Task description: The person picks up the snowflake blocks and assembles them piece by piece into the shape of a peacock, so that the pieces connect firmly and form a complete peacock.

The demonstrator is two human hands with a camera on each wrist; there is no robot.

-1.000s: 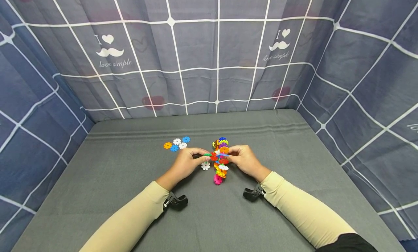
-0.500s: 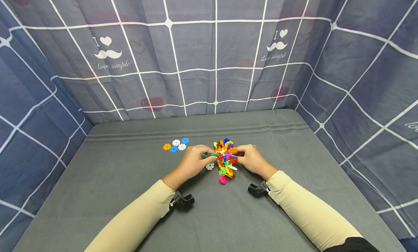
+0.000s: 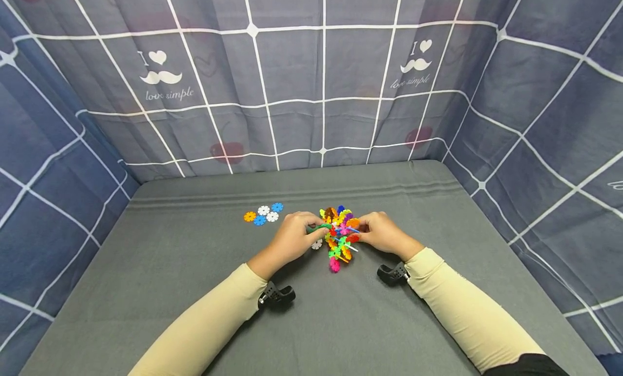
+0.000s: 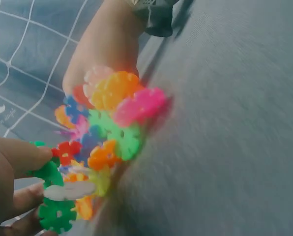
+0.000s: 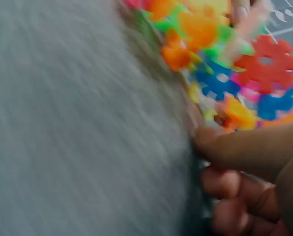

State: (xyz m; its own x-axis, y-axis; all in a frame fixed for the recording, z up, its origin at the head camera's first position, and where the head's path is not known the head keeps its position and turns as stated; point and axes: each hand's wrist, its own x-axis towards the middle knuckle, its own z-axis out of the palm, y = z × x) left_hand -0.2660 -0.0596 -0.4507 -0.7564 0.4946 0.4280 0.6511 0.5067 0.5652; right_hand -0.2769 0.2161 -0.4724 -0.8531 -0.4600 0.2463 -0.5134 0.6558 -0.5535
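Note:
A colorful cluster of interlocking snowflake discs [image 3: 344, 243] stands between my two hands over the grey table. My left hand [image 3: 293, 239] pinches green discs [image 4: 58, 216] at the cluster's left side, thumb against fingers. Beside these, a white disc [image 4: 70, 191] sticks out edge-on in the left wrist view. On the other side, my right hand [image 3: 385, 234] grips the cluster's right edge, near orange and blue discs. A red disc [image 5: 268, 65] shows above the right thumb in the right wrist view; the exact discs under those fingertips are hidden. A pink disc [image 3: 335, 264] forms the near end.
Several loose discs lie flat to the left behind my left hand, among them an orange disc [image 3: 250, 216], a blue disc [image 3: 260, 220] and a white disc [image 3: 263, 210]. A grid-patterned curtain [image 3: 292, 67] encloses the table [image 3: 194, 289] at the back and sides.
Both hands and the cluster have shifted a little to the right. The cluster has turned, so more green discs show toward the front. The loose discs stay put.

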